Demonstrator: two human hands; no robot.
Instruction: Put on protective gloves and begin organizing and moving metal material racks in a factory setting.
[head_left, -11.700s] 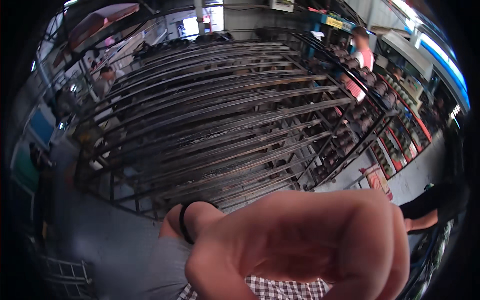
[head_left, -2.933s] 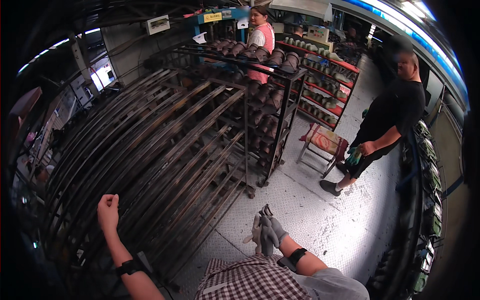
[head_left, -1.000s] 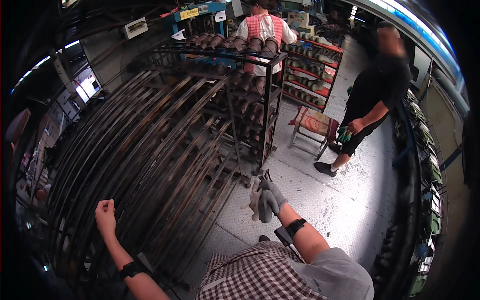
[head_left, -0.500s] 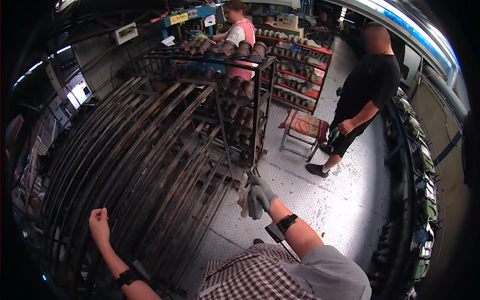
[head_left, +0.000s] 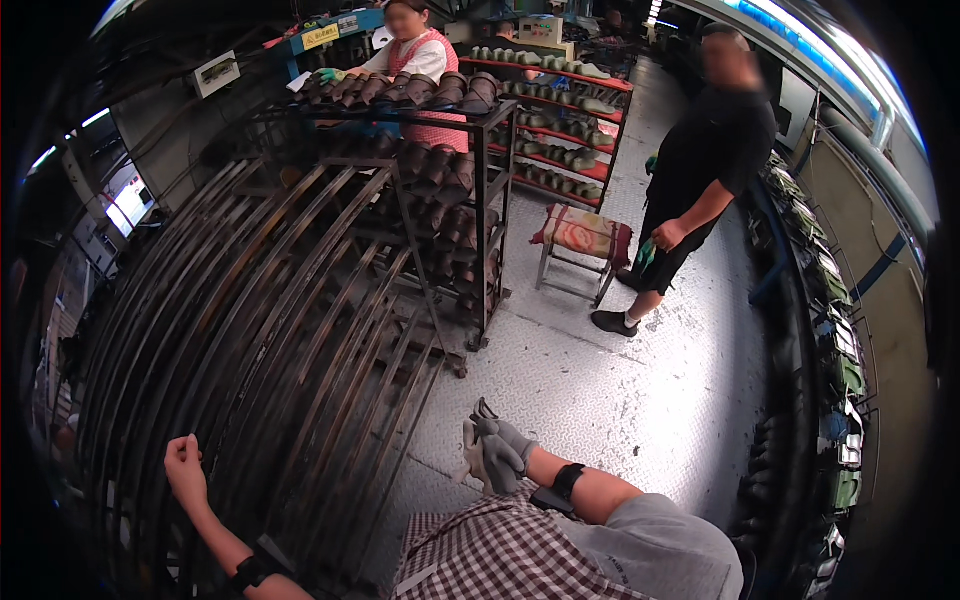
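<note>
My left hand (head_left: 186,468) is bare and closed in a fist on a dark bar of the big empty metal rack (head_left: 260,330) at my left; a black band sits on that wrist. My right hand (head_left: 500,452) wears a grey glove, is raised over the metal floor in front of my chest, and has a pale glove (head_left: 470,455) pressed in its fingers. A black band is on that wrist too. My checked shirt fills the lower edge.
A wheeled rack of dark shoes (head_left: 440,170) stands beyond the empty rack. A stool with a patterned cushion (head_left: 585,235) is on the plate floor (head_left: 620,400). A person in black (head_left: 710,160) stands at the right, another in a pink apron (head_left: 420,60) behind. A conveyor line (head_left: 835,380) runs along the right.
My left hand has dropped lower on the rack and closed from spread fingers into a fist. My right hand stayed raised with the glove. The view has swung slightly toward the shoe rack.
</note>
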